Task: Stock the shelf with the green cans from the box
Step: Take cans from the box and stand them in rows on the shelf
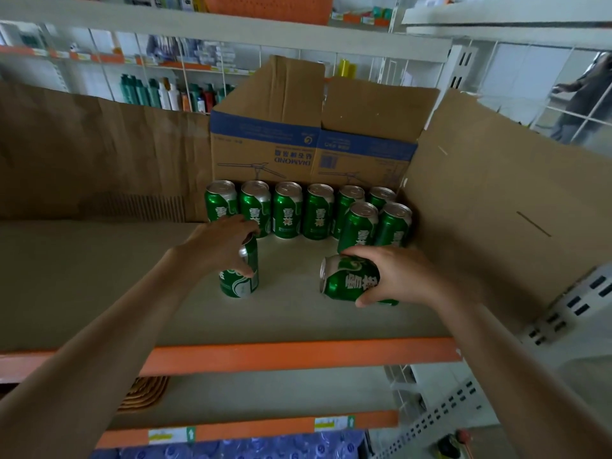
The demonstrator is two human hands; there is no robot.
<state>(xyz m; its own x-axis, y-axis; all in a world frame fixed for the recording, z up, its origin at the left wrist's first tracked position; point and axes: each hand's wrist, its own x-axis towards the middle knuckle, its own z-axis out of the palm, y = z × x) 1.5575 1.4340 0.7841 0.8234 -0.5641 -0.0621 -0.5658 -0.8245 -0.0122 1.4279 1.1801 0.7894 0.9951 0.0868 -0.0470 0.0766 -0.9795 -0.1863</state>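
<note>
Two hands each clasp a green can, left hand (220, 245) on an upright can (240, 276), right hand (394, 276) on a sideways can (349, 279), seemingly to extend the back row (301, 210).

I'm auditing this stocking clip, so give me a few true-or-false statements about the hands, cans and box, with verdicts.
1. The left hand grips an upright can from the top. True.
2. The right hand is empty. False: it holds a sideways can.
3. Six cans stand in the back row. True.
4. The box stands in front of the cans. False: it stands behind them, flaps open.
</note>
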